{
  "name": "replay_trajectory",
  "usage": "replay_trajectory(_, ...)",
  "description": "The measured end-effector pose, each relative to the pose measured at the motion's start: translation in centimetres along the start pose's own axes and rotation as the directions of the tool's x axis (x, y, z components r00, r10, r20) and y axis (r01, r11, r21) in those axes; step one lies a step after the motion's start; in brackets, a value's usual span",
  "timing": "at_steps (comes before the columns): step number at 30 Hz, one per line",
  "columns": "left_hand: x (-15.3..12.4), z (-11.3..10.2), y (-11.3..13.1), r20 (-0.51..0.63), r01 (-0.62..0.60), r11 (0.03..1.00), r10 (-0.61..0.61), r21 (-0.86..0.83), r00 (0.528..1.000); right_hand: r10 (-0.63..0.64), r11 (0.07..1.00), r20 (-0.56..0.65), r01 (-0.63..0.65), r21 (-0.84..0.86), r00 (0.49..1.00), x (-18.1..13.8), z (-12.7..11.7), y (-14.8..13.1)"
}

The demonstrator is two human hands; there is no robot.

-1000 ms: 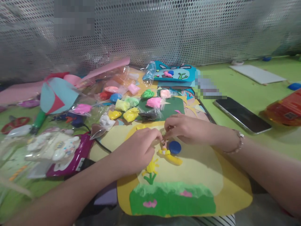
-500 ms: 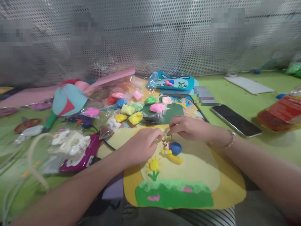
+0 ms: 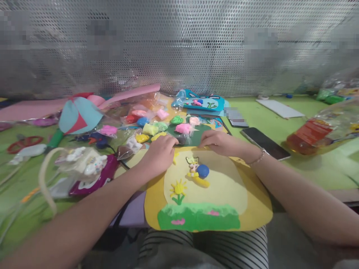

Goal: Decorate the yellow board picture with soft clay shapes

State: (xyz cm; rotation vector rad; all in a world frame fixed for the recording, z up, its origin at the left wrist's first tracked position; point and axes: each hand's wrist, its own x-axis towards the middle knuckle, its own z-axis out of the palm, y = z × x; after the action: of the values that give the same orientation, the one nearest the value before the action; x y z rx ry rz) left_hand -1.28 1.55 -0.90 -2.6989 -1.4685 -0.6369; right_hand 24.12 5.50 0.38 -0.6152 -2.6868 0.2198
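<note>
A yellow card [image 3: 252, 213] with a pale centre lies in front of me, its near edge over my lap. On it are a clay snail with a blue shell [image 3: 203, 171] and yellow body, a yellow clay flower [image 3: 178, 188] and a green clay grass strip [image 3: 199, 218] with pink patches. My left hand [image 3: 162, 153] rests at the card's upper left, fingers curled, a small yellow bit beneath them. At the top edge my right hand [image 3: 220, 142] has its fingertips pressed together, pointing down. Whatever either hand pinches is hidden.
Bagged clay lumps [image 3: 150, 129] in several colours lie behind the card. At left are a purple packet [image 3: 110, 172], a pale tube [image 3: 42, 179] and red-handled scissors [image 3: 25, 144]. To the right lie a phone [image 3: 265, 142] and a bottle [image 3: 311, 136]. A metal mesh [image 3: 179, 45] stands behind.
Both hands have moved apart and away from the snail's head, the left hand leftward to the card's upper left, the right to its top edge. The snail's thin dark feelers now show. The view has shifted.
</note>
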Motion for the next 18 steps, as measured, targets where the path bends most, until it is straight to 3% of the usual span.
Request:
replay_trajectory(9, -0.12, -0.12, 0.29, 0.100, 0.024, 1.000, -0.023, -0.015, 0.995, 0.027, 1.000, 0.011, -0.027, 0.007, 1.000, -0.08, 0.21, 0.46)
replay_trajectory(18, -0.22, 0.01, 0.34, 0.141, 0.039, 0.998, -0.031, -0.052, 0.990, 0.076, 0.994, 0.127, -0.085, 0.065, 0.989, -0.05, 0.36, 0.41)
